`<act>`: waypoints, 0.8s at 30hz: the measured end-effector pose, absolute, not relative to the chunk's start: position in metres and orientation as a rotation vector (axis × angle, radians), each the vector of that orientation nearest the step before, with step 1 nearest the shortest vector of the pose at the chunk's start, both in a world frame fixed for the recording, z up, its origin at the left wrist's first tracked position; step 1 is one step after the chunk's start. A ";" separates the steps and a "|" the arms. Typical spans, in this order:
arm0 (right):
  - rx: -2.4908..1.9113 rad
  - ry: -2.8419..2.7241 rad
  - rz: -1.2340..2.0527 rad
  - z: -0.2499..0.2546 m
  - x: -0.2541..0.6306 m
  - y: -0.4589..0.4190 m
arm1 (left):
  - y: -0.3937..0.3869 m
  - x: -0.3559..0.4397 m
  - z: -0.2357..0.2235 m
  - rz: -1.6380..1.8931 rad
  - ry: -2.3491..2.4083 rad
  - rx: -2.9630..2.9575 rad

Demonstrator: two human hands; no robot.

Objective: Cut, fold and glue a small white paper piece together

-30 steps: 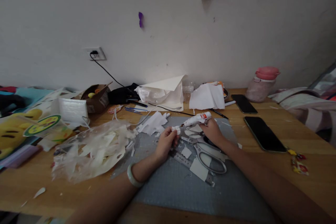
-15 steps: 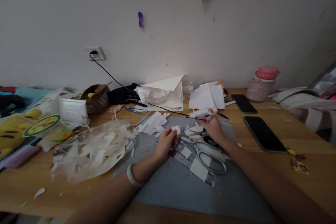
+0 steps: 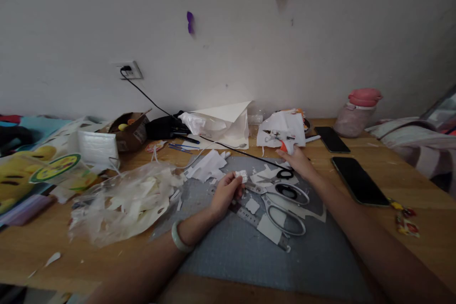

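Observation:
Between the thumb and fingers of my left hand (image 3: 227,194) is a small white piece (image 3: 242,176), textured on its face. My right hand (image 3: 296,161) is closed on a white glue gun (image 3: 285,139) with an orange trigger, its nozzle pointing left, above the mat. A black cord (image 3: 245,154) runs below it. Under and between the hands lie grey-handled scissors (image 3: 285,218), a smaller black-handled pair of scissors (image 3: 285,174) and a metal ruler (image 3: 245,216). White scraps (image 3: 252,206) are scattered around them on the grey cutting mat (image 3: 242,263).
To the left, a clear plastic bag (image 3: 117,209) holds scraps. Two phones (image 3: 359,180) and a pink-lidded bottle (image 3: 356,113) stand or lie on the right. A cardboard box (image 3: 131,135) and white sheets (image 3: 228,116) are along the wall, near a socket (image 3: 127,70).
My right hand has lifted the glue gun up and slightly right, away from the mat, uncovering more of the scissors. My left hand stays about where it was with the white piece.

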State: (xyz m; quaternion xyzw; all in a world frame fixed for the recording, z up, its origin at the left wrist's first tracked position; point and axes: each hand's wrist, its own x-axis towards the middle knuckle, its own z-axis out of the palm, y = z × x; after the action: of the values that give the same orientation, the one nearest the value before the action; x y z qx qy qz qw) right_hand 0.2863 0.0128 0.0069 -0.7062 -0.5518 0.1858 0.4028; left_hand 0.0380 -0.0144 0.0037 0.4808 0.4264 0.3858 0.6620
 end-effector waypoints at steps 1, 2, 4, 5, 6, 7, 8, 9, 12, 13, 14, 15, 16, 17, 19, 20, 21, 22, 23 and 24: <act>-1.831 -1.449 0.458 0.007 0.287 0.012 | -0.014 0.038 0.004 0.877 0.964 1.086; -1.855 -1.495 0.457 0.007 0.286 0.011 | -0.014 0.038 0.004 0.879 0.964 1.087; -1.847 -1.580 0.474 0.008 0.283 0.008 | -0.014 0.038 0.005 0.878 0.963 1.089; -1.836 -1.629 0.478 0.008 0.280 0.007 | -0.014 0.038 0.005 0.870 0.967 1.093; -1.821 -1.679 0.478 0.008 0.277 0.005 | -0.014 0.038 0.005 0.878 0.963 1.091; -1.811 -1.719 0.471 0.009 0.274 0.004 | -0.015 0.038 0.006 0.888 0.961 1.097; -1.805 -1.744 0.458 0.010 0.271 0.003 | -0.015 0.037 0.006 0.895 0.960 1.105; -1.803 -1.761 0.439 0.013 0.269 0.002 | -0.015 0.037 0.007 0.904 0.959 1.118; -1.852 -1.823 0.365 0.024 0.271 -0.006 | -0.017 0.035 0.008 0.890 0.977 1.162; -1.913 -1.836 0.330 0.028 0.276 -0.010 | -0.017 0.034 0.008 0.875 0.977 1.172; -2.005 -1.799 0.278 0.033 0.283 -0.017 | -0.017 0.033 0.008 0.868 0.981 1.173; -2.111 -1.747 0.186 0.037 0.293 -0.024 | -0.017 0.033 0.007 0.866 0.989 1.178; -2.221 -1.683 0.056 0.039 0.304 -0.033 | -0.016 0.033 0.007 0.866 0.993 1.184; -2.358 -1.572 -0.086 0.040 0.317 -0.042 | -0.016 0.033 0.006 0.862 0.991 1.194; -2.653 -1.295 -0.218 0.037 0.344 -0.061 | -0.015 0.033 0.005 0.855 0.984 1.212; -2.751 -1.206 -0.216 0.033 0.357 -0.070 | -0.015 0.033 0.005 0.850 0.981 1.219; -2.797 -1.182 -0.173 0.029 0.368 -0.077 | -0.015 0.034 0.005 0.846 0.981 1.219; -2.797 -1.184 -0.132 0.025 0.377 -0.083 | -0.015 0.035 0.005 0.839 0.984 1.220; -2.755 -1.206 -0.153 0.021 0.384 -0.087 | -0.015 0.035 0.006 0.826 1.000 1.217; -2.705 -1.220 -0.171 0.017 0.388 -0.090 | -0.016 0.035 0.007 0.823 1.014 1.205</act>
State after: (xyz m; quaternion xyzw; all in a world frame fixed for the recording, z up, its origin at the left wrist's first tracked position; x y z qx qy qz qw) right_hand 0.3882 -0.0896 0.0173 -0.9068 -0.4091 -0.0572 0.0845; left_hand 0.0354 -0.0156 0.0068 0.5263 0.4429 0.3595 0.6306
